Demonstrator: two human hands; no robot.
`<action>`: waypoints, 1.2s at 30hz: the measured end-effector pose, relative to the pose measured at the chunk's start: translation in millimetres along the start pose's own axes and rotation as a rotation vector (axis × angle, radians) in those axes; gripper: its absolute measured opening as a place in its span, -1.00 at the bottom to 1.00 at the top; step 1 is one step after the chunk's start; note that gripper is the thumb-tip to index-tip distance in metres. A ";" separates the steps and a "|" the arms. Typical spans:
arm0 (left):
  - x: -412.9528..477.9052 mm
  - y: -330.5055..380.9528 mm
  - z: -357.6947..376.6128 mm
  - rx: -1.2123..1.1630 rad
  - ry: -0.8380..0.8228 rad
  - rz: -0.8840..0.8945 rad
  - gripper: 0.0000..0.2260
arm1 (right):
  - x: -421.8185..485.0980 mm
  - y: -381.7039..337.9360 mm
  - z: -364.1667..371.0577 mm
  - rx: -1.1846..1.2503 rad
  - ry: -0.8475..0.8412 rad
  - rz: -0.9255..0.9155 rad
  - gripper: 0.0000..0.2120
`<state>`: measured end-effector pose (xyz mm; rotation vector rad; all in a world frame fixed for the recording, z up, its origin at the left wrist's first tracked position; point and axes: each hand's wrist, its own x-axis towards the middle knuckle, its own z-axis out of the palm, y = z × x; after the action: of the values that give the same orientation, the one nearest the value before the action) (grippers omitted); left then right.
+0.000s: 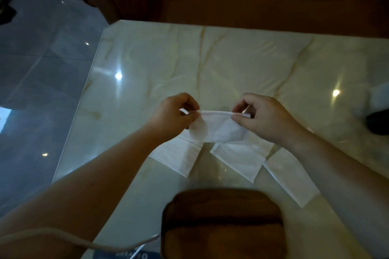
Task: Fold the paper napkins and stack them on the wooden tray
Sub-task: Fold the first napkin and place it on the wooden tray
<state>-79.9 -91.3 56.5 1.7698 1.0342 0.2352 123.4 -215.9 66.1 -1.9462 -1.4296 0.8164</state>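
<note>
A white paper napkin (221, 127) hangs folded above the marble table, held by its upper edge at both ends. My left hand (174, 115) pinches its left corner and my right hand (265, 118) pinches its right corner. Under it, three more white napkins lie flat on the table: one at the left (179, 157), one in the middle (240, 160) and one at the right (292, 178), partly covered by my right forearm. A dark wooden tray (223, 223) sits at the near edge of the table, with nothing on it.
The marble table (231, 65) ends at the left over a grey tiled floor (42, 69). A brown sofa (252, 2) with pale cushions stands behind it. A dark object (377, 123) sits at the right edge. A white cord (84, 242) crosses the bottom left.
</note>
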 end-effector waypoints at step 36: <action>-158.3 -91.1 88.7 0.521 -0.196 0.167 -0.95 | -181.6 31.5 100.0 -0.307 -0.103 0.125 -0.89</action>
<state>-173.1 -257.7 -13.2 2.2996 0.8524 -0.1195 23.3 -388.9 2.4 -2.2719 -1.5830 0.8009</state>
